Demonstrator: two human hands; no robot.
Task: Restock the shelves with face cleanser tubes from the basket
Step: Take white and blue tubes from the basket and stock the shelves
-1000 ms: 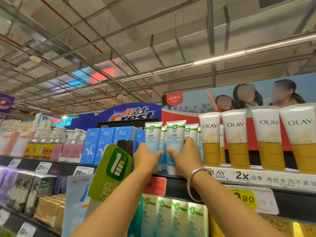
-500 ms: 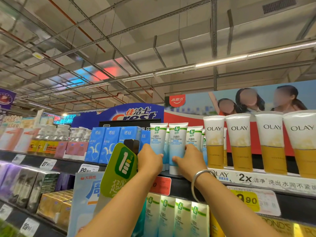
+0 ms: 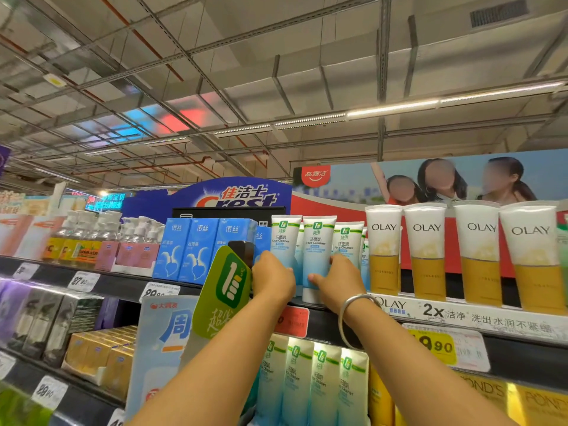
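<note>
Three white and light-blue face cleanser tubes stand cap-down on the top shelf (image 3: 325, 321). My left hand (image 3: 272, 279) grips the lower part of the leftmost tube (image 3: 284, 241). My right hand (image 3: 336, 281), with a silver bangle on its wrist, holds the base of the middle tube (image 3: 318, 244), its fingers reaching toward the third tube (image 3: 347, 241). More tubes stand behind these. A row of the same cleanser (image 3: 310, 379) fills the shelf below. The basket is not in view.
Olay tubes (image 3: 427, 250) stand close to the right of the cleansers. Blue boxes (image 3: 196, 247) stand to their left, and a green thumbs-up sign (image 3: 224, 290) juts out by my left hand. Pump bottles (image 3: 89, 238) line the far left of the shelf.
Both hands have stayed on the tubes' lower parts. My view has shifted a little, so the shelf sits slightly lower and to the right in the frame.
</note>
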